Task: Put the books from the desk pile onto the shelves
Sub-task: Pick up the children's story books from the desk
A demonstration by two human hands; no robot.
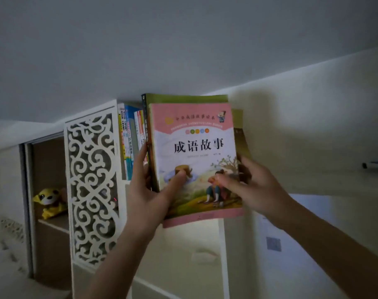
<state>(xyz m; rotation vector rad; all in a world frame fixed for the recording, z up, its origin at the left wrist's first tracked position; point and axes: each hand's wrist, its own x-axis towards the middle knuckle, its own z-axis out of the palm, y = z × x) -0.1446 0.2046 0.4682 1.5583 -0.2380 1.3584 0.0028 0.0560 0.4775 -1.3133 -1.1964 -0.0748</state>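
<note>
I hold a small stack of books upright at the high shelf. The front one is a pink-bordered picture book [196, 156] with black Chinese characters; a green-covered book [183, 98] stands behind it. My left hand [149, 190] grips the stack's left spine edge, thumb on the front cover. At the lower right edge my right hand [248, 186] clasps the stack, fingers across the cover. Several books [129, 139] stand upright on the shelf just left of the stack.
A white carved lattice panel [90, 186] rises left of the shelved books. Further left, an open cabinet holds a yellow plush toy [49, 201]. White wall and ceiling fill the top and right. A dark object [375, 165] juts from the right wall.
</note>
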